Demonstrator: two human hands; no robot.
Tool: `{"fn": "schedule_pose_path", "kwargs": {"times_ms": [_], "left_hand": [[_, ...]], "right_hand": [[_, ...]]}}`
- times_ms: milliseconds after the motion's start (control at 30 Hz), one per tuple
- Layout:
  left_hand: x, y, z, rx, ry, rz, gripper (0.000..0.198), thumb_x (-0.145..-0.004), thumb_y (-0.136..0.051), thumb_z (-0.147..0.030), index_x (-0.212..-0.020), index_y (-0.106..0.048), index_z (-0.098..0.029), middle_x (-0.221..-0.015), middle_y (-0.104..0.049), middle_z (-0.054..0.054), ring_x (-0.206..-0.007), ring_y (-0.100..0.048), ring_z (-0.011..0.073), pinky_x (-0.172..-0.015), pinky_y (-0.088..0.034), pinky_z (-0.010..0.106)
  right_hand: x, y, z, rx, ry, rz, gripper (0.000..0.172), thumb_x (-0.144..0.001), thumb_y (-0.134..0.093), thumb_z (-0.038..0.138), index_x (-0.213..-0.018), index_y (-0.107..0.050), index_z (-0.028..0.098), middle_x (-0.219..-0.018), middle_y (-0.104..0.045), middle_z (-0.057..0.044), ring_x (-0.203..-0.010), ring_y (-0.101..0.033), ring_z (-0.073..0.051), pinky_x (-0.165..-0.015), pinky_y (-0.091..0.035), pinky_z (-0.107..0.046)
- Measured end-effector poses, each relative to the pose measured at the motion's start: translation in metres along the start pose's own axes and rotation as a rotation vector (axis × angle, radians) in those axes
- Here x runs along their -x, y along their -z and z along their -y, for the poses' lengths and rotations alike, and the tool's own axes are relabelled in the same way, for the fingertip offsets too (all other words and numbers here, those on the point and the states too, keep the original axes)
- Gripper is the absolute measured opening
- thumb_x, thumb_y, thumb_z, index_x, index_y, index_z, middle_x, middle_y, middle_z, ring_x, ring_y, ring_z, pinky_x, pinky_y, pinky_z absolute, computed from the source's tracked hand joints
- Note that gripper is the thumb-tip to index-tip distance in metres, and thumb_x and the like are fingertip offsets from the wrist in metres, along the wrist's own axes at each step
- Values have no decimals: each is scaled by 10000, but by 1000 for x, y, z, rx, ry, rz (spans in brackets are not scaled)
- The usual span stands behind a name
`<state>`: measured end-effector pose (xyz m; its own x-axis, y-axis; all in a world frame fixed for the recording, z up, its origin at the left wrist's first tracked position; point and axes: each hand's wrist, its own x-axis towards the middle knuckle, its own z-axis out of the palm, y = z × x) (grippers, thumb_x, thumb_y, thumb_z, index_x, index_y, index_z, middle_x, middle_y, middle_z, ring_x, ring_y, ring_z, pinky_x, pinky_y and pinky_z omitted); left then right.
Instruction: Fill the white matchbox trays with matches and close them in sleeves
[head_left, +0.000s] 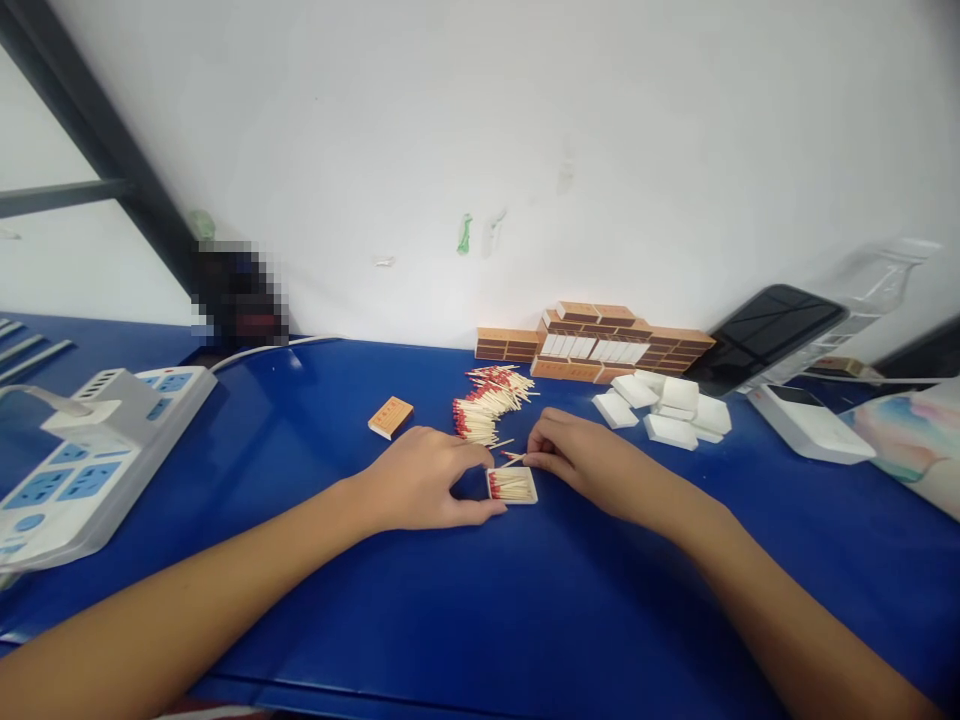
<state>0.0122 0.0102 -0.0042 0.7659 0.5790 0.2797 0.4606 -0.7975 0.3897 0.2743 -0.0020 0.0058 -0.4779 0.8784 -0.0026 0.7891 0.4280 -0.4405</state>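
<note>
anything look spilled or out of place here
The loose matches lie in a spilled-looking heap on the blue table, and white boxes sit jumbled near the neat matchbox stack. A ragged green scrap marks the wall.

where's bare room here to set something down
Blue tabletop is bare this side of the open tray, and between the power strip and lone matchbox. Crowded: from the loose matches to the white boxes and phone.

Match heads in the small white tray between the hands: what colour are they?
The match heads are red; the head view shows them best.
</note>
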Motion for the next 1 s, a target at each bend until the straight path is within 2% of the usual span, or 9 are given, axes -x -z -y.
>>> {"fn": "schedule_pose_path", "kwargs": {"times_ms": [167,300,500,667,767,900,1000], "left_hand": [[0,0,3,-9,11,-7,340,-877,-749,-501,-1039,-760,-202,-606,-624,-40,-553,-586,128,-559,-354,244],[0,-1,3,-19,15,-12,320,-885,-739,-494,-1014,-755,-201,-610,-623,-37,-562,-597,129,-561,-356,241],[0,-1,3,-23,30,-5,300,-888,-729,-495,-939,-735,-199,-620,-617,-33,-569,-598,129,-555,-350,243],[0,-2,3,-36,26,-17,323,-887,-725,-513,-975,-742,-202,-615,-614,-35,-564,-597,129,-550,-348,244],[0,-2,3,-39,22,-6,328,-895,-717,-516,-962,-743,-196,-624,-623,-30,-571,-602,131,-550,-348,247],[0,-2,3,-40,12,-1,311,-897,-721,-507,-962,-735,-203,-648,-642,-29,-583,-609,130,-558,-347,251],[0,-3,4,-43,7,-16,315,-896,-719,-514,-953,-731,-205,-645,-644,-28,-580,-608,129,-557,-342,250]], "right_hand": [[4,5,6,-11,-54,17,192,-1071,-478,322,-935,-566,221,-1018,-611,-60,-845,-603,-203,-757,-453,-345],[9,13,14,-124,-14,-32,218,-1084,-455,374,-957,-565,235,-1016,-620,-50,-873,-592,-200,-770,-458,-334],[11,9,33,-71,-2,113,169,-1059,-468,228,-936,-584,219,-1031,-629,-44,-841,-600,-181,-732,-438,-325],[10,4,31,-64,14,62,114,-1040,-547,244,-959,-625,228,-1019,-640,-21,-839,-606,-165,-725,-433,-306],[12,5,28,-85,27,77,164,-1041,-579,319,-917,-640,232,-986,-652,-11,-835,-610,-162,-722,-432,-295],[13,5,27,-75,15,77,170,-1042,-563,280,-902,-643,225,-944,-660,-11,-815,-608,-160,-715,-424,-293],[12,2,29,-103,10,51,191,-1042,-575,322,-894,-644,222,-910,-656,-9,-784,-593,-156,-691,-415,-287]]}}
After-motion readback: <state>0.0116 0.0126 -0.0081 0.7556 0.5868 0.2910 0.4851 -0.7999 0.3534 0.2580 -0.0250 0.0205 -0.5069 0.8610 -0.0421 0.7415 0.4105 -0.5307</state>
